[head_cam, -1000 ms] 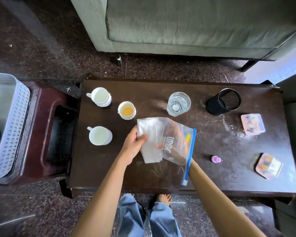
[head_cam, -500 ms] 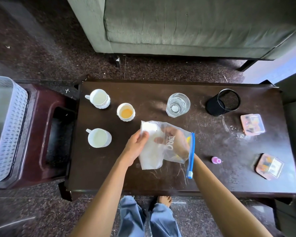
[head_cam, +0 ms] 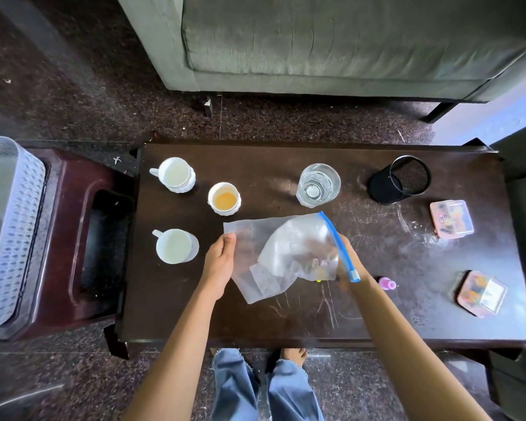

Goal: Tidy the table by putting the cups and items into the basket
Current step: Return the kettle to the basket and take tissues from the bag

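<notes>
One crumpled clear zip bag, blue-sealed, held by left hand and right hand.

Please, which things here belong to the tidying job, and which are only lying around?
Job: zip bag, far mug, near mug, stained cup, glass, mesh holder, far pink box, near pink box, pink bottle, basket.
Only lying around: sofa, stool, floor.

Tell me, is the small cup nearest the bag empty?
Not empty. The cup stands upright, and an orange layer shows low inside it, well below the rim. Whether that is liquid or dried residue, I cannot tell.
</notes>
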### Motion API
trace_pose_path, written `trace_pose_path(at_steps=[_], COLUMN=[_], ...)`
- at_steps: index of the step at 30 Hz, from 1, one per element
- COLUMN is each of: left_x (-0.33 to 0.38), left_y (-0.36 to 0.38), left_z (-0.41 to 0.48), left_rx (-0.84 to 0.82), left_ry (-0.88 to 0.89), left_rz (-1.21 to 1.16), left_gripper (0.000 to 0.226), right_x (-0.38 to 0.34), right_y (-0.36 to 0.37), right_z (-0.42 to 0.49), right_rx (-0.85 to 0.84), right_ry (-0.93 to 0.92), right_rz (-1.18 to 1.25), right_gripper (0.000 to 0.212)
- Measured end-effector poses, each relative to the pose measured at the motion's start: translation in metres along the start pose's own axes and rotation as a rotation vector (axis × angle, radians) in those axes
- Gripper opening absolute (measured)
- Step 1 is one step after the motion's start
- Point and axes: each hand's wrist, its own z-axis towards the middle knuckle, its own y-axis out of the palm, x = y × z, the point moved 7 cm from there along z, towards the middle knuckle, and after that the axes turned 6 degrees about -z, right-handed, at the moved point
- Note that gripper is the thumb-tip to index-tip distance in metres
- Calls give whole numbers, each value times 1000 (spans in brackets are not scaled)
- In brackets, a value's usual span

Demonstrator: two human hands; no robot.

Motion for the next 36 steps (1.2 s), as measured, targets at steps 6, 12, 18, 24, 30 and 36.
trace_pose_path(at_steps=[6,12,18,24,30,36], left_x=[0,-2,-6,43,54,62], left_y=[-3,-23,-23,31,90,80], left_z=[-4,-1,-9,-46,-60,-60], left_rx=[106,229,351,250,-288,-375], left_ry=[146,225,211,586,-77,-127], left_rz=[174,319,546,353,-535,-632], left_gripper=[30,29,45,34,39,58], right_x=[-6,-6,-61,-100,-80,-60], right_y=[-21,-71,-71,-2,41,51], right_z=[-13,-28,-84,-86,-50,-39], right_rx=[265,677,1070,996,513,276], right_ry=[-291,-265,-586,-728,-488,-376], right_rz=[33,275,-118,-876,-540,-144], right_gripper=[13,10,13,18,16,28])
